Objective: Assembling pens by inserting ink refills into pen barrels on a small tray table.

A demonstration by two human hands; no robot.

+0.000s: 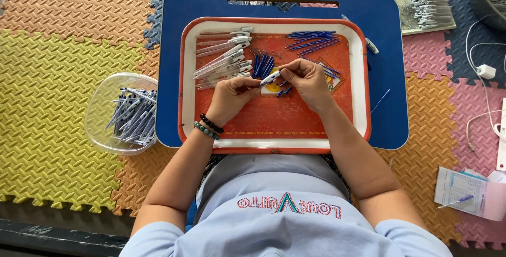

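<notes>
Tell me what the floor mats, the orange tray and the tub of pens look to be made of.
Floor mats: likely foam, matte, textured, with interlocking toothed edges. Orange tray: probably hard plastic, smooth, slightly glossy. Tub: clear thin plastic; the pens show through its wall.

Both hands meet over the middle of a tray (pixel 274 130), which lies on a lap board (pixel 387 78); the left hand (pixel 231 99) and right hand (pixel 308 82) pinch one pen barrel (pixel 270 78) between them; beyond the left hand lie more barrels (pixel 224 56); beyond the right, refills (pixel 313 41); well left of the left hand, off the board, a tub (pixel 103 107) holding finished pens (pixel 133 115); far right, papers (pixel 466 191).
</notes>
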